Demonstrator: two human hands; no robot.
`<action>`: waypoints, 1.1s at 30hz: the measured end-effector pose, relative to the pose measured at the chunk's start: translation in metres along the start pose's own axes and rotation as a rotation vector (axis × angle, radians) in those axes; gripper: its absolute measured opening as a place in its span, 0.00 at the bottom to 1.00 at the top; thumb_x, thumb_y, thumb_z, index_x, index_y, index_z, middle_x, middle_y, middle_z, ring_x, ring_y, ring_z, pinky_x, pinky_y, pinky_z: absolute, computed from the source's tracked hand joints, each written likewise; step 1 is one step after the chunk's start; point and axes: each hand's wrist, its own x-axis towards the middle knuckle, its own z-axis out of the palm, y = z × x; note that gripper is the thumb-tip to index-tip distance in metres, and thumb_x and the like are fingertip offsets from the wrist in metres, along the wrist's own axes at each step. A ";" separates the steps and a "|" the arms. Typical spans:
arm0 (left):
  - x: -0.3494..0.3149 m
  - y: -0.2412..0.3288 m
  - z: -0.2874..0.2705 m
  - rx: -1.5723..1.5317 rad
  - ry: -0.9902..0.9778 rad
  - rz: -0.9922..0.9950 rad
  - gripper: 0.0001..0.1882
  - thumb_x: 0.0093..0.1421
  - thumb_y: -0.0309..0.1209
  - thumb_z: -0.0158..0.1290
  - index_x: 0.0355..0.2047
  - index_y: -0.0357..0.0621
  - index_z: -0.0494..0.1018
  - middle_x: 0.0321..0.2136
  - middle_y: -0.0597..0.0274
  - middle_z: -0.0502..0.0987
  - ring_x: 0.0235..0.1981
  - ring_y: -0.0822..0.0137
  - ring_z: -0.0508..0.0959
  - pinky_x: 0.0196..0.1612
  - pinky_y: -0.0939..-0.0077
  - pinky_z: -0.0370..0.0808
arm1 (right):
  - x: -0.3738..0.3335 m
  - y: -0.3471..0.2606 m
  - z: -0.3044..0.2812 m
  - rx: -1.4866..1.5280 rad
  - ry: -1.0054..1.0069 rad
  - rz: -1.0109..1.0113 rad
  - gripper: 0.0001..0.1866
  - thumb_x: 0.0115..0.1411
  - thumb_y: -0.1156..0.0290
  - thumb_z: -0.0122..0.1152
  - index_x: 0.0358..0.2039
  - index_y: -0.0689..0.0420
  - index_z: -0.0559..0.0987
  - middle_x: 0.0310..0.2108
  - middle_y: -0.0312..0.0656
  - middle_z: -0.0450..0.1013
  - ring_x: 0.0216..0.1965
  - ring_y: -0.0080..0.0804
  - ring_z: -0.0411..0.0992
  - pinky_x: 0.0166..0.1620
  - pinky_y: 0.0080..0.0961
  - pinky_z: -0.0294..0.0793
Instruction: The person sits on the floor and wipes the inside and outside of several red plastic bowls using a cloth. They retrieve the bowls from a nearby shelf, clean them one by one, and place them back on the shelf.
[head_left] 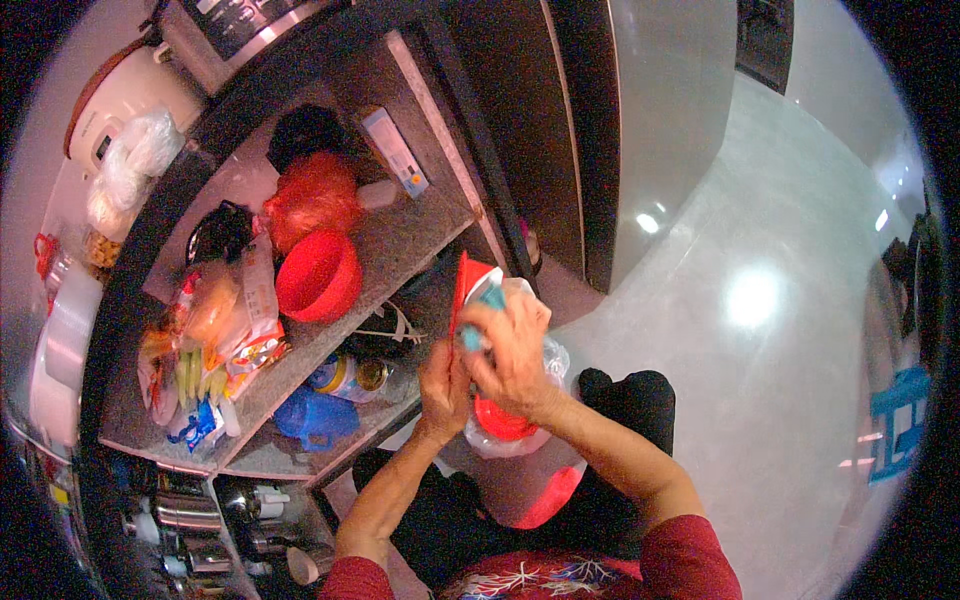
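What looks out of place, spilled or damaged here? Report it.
Nothing looks clearly spilled or broken. The upper shelf is just untidy: plastic bags lie jumbled beside a red bowl. The red piece in the left hand shows no clear damage.

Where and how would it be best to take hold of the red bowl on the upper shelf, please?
I'd pinch the red bowl by its rim, on the side nearest the upper shelf's open front, coming from there. Its round wall should suit a pinch, and the red bag and packet crowd its other sides.
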 end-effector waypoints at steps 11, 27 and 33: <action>-0.026 -0.004 0.003 0.113 -0.258 0.140 0.20 0.42 0.33 0.66 0.29 0.38 0.70 0.26 0.55 0.77 0.25 0.56 0.78 0.30 0.68 0.75 | 0.022 0.078 0.018 0.505 -0.182 0.730 0.18 0.55 0.58 0.51 0.37 0.61 0.69 0.31 0.48 0.71 0.35 0.39 0.70 0.41 0.34 0.66; -0.020 0.007 -0.033 -0.262 -0.237 -0.416 0.19 0.38 0.31 0.68 0.31 0.39 0.76 0.28 0.63 0.78 0.29 0.71 0.77 0.35 0.73 0.74 | 0.006 0.025 0.011 0.406 -0.122 0.137 0.21 0.49 0.64 0.55 0.44 0.57 0.67 0.34 0.45 0.66 0.39 0.41 0.65 0.42 0.34 0.62; -0.031 0.000 -0.043 -0.377 -0.183 -0.395 0.30 0.34 0.36 0.70 0.38 0.38 0.74 0.35 0.62 0.77 0.37 0.68 0.76 0.43 0.71 0.72 | 0.006 0.054 0.010 0.933 -0.211 0.720 0.18 0.55 0.62 0.54 0.44 0.56 0.67 0.36 0.36 0.70 0.40 0.25 0.67 0.46 0.24 0.64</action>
